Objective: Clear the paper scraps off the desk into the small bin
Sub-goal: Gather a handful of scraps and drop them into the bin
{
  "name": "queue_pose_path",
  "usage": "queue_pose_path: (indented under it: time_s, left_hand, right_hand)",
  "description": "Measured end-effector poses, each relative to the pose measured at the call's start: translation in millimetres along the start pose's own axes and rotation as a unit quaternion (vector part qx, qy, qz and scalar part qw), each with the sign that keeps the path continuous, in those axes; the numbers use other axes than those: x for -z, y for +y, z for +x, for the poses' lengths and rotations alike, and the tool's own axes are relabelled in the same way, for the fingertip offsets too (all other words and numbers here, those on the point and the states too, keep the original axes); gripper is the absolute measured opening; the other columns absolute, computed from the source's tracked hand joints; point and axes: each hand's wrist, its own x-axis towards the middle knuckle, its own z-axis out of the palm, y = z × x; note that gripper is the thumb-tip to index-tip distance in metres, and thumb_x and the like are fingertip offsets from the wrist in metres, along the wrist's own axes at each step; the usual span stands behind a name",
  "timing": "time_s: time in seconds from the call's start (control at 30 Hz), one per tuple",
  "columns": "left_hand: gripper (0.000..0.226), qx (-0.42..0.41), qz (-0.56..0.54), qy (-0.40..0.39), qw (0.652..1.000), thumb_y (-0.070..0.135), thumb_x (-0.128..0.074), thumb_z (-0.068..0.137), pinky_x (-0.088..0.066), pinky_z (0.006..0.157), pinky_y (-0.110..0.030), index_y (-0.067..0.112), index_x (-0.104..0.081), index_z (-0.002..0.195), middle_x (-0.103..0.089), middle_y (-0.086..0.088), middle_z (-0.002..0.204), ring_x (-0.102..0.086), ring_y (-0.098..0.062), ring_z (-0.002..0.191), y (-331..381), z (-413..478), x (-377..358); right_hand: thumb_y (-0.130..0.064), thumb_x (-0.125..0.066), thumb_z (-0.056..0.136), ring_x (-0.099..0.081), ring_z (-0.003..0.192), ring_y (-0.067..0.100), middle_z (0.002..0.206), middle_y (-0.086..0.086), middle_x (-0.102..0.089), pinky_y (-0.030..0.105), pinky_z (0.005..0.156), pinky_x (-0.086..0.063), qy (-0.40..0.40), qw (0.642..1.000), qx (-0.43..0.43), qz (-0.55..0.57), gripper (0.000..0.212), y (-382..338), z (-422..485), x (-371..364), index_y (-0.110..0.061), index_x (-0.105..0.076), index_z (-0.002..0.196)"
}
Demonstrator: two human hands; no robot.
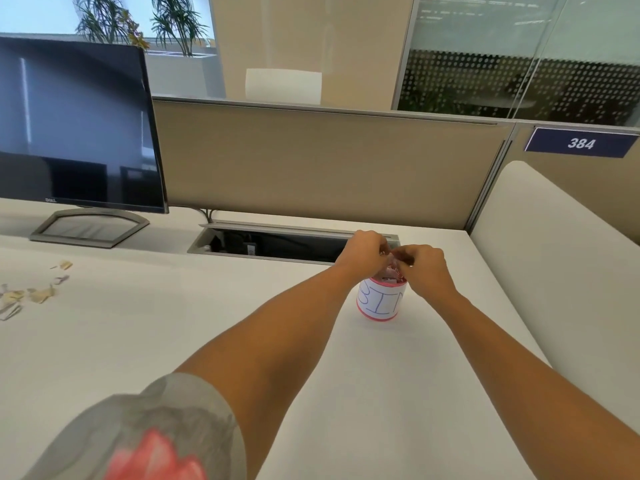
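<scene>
- Grey sleeve point(145, 431) with a red print sits lowest in view; both bare forearms reach forward from it over the white tabletop point(173, 341).
- Small bin point(381, 304): a white cylinder with red rims and "BIN" hand-lettered in blue, upright toward the tabletop's far right, with pale paper showing at its mouth.
- Paper scraps point(34, 292), tan and white, lie scattered at the far left edge, well apart from the bin, with bare tabletop between.
- An open cable tray point(270, 245) lies just behind the bin.
- Left hand point(365, 252) and right hand point(424, 268) meet directly above the bin, fingers curled, together pinching a crumpled scrap point(392, 260).
</scene>
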Motion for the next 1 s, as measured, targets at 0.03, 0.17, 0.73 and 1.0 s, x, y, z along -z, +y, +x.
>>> queue_pose_path:
  time_s: [0.03,0.17,0.73,1.0]
  left_hand:
    - [0.027,0.002,-0.008,0.002,1.000,0.013,-0.052,0.092,-0.048,0.094,-0.034,0.005,-0.062,0.116,-0.065,-0.016,0.114,-0.062,-0.027,0.100,0,0,-1]
    - [0.029,0.026,-0.032,0.013,0.999,0.008,-0.044,0.095,-0.046,0.098,-0.034,0.007,-0.058,0.121,-0.061,-0.016,0.121,-0.059,-0.029,0.110,0,1,-3]
    - [0.027,0.019,-0.085,0.071,0.994,0.009,-0.041,0.096,-0.046,0.094,-0.031,0.002,-0.061,0.114,-0.064,-0.016,0.115,-0.060,-0.027,0.105,-19,-41,15]
    - [0.025,0.061,-0.083,0.073,0.992,0.011,-0.046,0.096,-0.046,0.095,-0.028,0.009,-0.062,0.115,-0.064,-0.010,0.119,-0.061,-0.024,0.106,-81,-108,17]
  right_hand:
    - [-0.009,-0.049,0.094,-0.061,0.106,0.032,0.118,0.016,-0.066,0.034,0.097,-0.046,0.001,1.000,0.002,0.000,0.028,1,1,0,-0.006,-0.063,0.119]
    - [-0.003,-0.040,0.095,-0.059,0.110,0.032,0.122,0.016,-0.063,0.034,0.101,-0.044,0.011,1.000,-0.004,-0.004,0.033,2,1,1,-0.007,-0.060,0.122]
    - [-0.011,-0.052,0.092,-0.062,0.102,0.029,0.112,0.016,-0.068,0.030,0.090,-0.048,0.070,0.996,-0.005,0.060,0.025,-23,-40,-13,-0.005,-0.066,0.111]
    - [-0.005,-0.052,0.091,-0.062,0.102,0.024,0.111,0.013,-0.069,0.028,0.097,-0.047,0.010,0.997,0.006,0.076,0.022,-72,-97,-56,-0.003,-0.068,0.107]
